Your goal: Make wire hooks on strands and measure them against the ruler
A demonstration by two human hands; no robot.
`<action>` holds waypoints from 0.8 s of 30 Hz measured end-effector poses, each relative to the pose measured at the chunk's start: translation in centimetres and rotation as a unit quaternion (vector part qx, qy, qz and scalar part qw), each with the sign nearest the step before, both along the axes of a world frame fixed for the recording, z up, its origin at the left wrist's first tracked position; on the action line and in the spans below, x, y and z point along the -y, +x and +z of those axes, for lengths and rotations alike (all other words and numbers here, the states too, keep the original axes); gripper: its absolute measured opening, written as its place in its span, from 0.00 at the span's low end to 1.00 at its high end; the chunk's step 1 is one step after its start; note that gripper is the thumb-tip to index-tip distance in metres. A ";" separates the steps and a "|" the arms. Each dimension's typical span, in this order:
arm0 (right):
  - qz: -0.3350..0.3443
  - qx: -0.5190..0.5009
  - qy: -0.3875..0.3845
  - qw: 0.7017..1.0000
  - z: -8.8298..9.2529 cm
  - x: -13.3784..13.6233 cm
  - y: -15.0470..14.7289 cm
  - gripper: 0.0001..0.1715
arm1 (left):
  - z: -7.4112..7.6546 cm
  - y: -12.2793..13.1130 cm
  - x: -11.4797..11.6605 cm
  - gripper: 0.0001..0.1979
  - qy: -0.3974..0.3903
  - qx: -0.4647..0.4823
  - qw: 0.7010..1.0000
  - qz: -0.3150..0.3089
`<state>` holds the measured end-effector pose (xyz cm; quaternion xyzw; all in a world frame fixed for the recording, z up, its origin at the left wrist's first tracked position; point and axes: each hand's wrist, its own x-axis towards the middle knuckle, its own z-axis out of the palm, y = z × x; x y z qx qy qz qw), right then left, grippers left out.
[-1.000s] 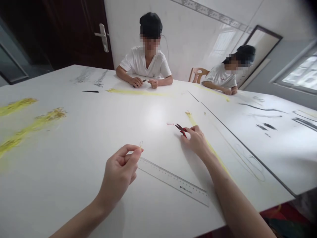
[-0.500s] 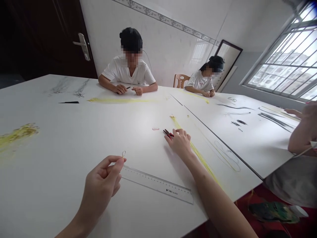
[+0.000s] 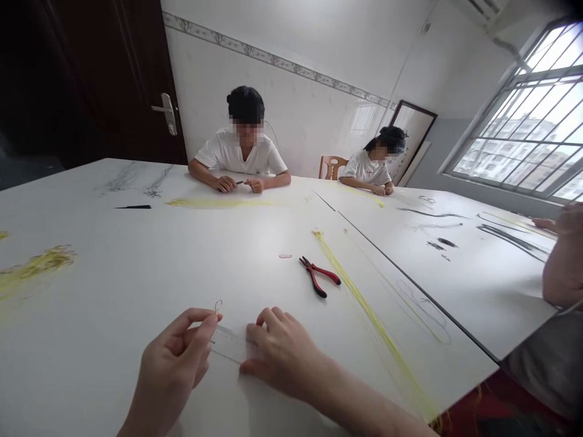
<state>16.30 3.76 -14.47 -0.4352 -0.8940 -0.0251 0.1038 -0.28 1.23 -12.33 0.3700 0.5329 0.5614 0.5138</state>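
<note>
Between thumb and forefinger, my left hand [image 3: 175, 358] pinches a small fishing hook [image 3: 219, 306], its bend pointing up. Just beneath those fingers runs a clear plastic ruler [image 3: 228, 347], flat on the white table. My right hand [image 3: 280, 355] lies across the ruler, thumb at the near edge and fingers at the far edge, hiding much of it. Beyond the right hand rest pliers [image 3: 317, 273] with red and black handles, their handles spread. To their right stretches a bundle of yellow line [image 3: 355, 288] with hooks at its far end.
A small pink-edged piece [image 3: 285, 256] lies left of the pliers. More yellow strands [image 3: 39, 267] are at the far left. A seam [image 3: 410, 282] crosses the table [image 3: 191, 255]. Co-workers [image 3: 246, 158] sit opposite, and another person's arm [image 3: 565, 255] is at right.
My right hand has left the pliers and come back toward me onto the ruler. The pliers stay on the table. My left hand still pinches the hook; the view has tilted up.
</note>
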 end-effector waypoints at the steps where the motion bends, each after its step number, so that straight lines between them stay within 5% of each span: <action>1: 0.005 0.003 0.017 1.000 -0.1 0.1 -0.1 0.22 | 0.0 0.1 0.0 0.18 0.005 -0.005 1.000 -0.001; 7: 0.027 0.004 0.154 0.988 -2.0 0.8 -1.5 0.02 | 0.7 0.4 0.3 0.17 0.029 -0.007 1.000 0.004; 11: -0.008 -0.033 0.245 0.969 -2.2 0.7 -1.7 0.11 | 1.3 0.4 0.5 0.16 0.040 -0.003 0.999 0.023; 18: -0.102 -0.129 0.359 0.919 2.1 0.5 1.3 0.18 | 1.9 -0.2 0.7 0.16 0.064 0.025 0.997 0.046; 24: 0.018 -0.191 0.337 0.922 3.2 -0.8 3.7 0.32 | 1.6 -1.0 0.2 0.14 0.052 0.029 0.998 0.022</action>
